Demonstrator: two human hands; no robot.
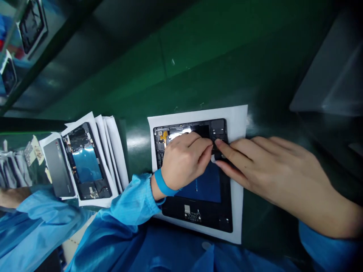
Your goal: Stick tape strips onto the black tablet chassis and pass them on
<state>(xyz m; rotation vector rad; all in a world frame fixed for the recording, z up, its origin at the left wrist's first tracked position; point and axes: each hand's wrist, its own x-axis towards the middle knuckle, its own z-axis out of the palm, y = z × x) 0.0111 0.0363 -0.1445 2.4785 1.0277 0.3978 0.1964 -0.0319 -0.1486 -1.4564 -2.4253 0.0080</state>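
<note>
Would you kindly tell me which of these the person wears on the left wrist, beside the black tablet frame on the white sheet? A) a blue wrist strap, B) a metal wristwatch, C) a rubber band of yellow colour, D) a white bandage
A: a blue wrist strap circles the wrist behind the left hand, just past the cuff of the blue sleeve.

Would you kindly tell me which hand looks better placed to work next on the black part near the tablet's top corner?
Probably the right hand: its fingertips rest at that black part of the open tablet, while the left hand lies across the tablet's middle.
</note>
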